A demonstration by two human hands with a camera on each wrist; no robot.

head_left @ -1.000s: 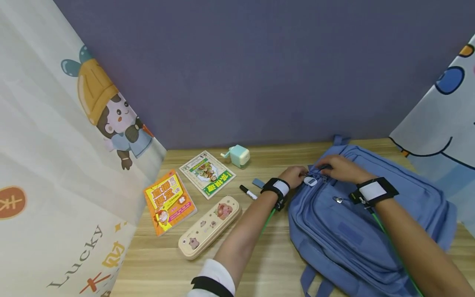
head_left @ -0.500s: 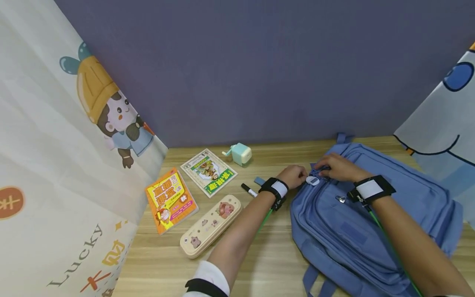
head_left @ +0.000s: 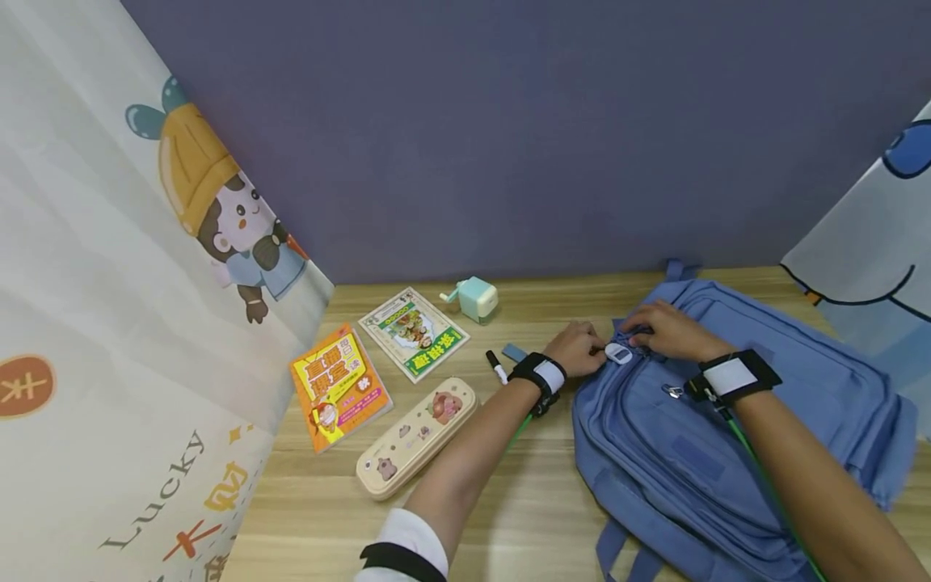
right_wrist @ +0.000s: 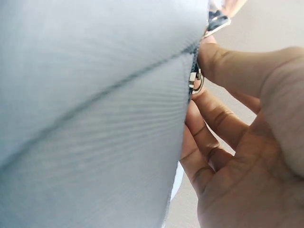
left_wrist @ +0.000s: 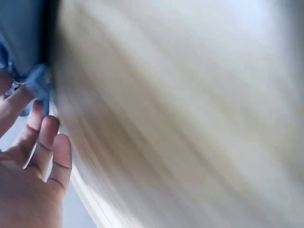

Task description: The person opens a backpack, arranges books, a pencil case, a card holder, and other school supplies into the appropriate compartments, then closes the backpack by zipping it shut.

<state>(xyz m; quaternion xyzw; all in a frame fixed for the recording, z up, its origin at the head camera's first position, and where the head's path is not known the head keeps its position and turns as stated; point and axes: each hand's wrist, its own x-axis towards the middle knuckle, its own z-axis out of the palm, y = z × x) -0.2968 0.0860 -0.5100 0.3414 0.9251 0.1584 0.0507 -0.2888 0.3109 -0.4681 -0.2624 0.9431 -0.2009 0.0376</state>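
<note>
A blue backpack (head_left: 684,453) lies on the wooden table at the right. At its upper left corner, my left hand (head_left: 578,349) pinches a bit of blue fabric (left_wrist: 39,85) by a metal zipper part; the other fingers are spread loosely in the left wrist view. My right hand (head_left: 671,330) grips the bag's top edge beside it. In the right wrist view its thumb lies along the zipper, close to a metal zipper pull (right_wrist: 197,80), with the fingers behind the edge. A white oval tag (head_left: 619,353) hangs between the two hands.
Left of the bag lie a cream pencil case (head_left: 418,436), an orange book (head_left: 342,388), a green-and-white booklet (head_left: 414,333), a black-and-white marker (head_left: 498,368) and a small blue-grey piece (head_left: 514,352). A mint pencil sharpener (head_left: 477,299) stands near the dark back wall (head_left: 509,145).
The head view has shifted slightly. Both hands stay at the backpack's top corner, the left one a little lower against the bag. The marker beside the left wrist has turned to a steeper angle.
</note>
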